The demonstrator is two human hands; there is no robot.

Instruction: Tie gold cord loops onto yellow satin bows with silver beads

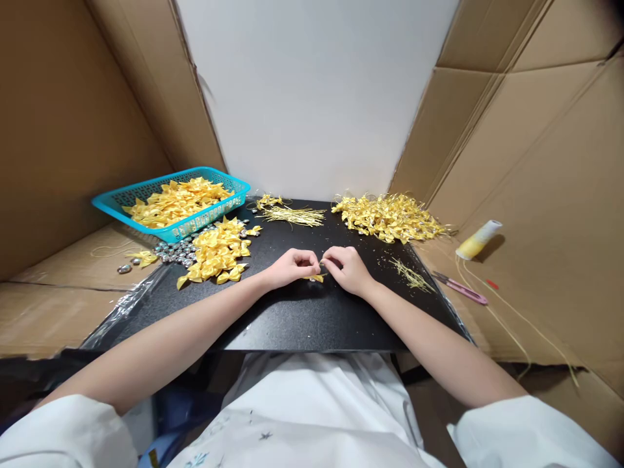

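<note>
Over the middle of the black tabletop, my left hand (293,267) and my right hand (349,269) almost meet, thumbs and fingertips pinched together. A short bit of thin gold cord (322,262) shows between the two pinches. Just beneath the fingertips is a small yellow ribbon bow (316,278), partly covered by my left fingers. Left of my hands lies a loose pile of yellow bows (219,250), beside several silver domed buttons (179,252). Cut lengths of gold cord (292,215) lie beyond my hands.
A turquoise basket (168,232) of yellow bows stands back left. Bows with gold cords form a heap (390,218) at back right. Short cord pieces (412,276), a pink-handled cutting tool (461,287) and a cord spool (479,239) lie right. Cardboard walls (526,169) flank the table.
</note>
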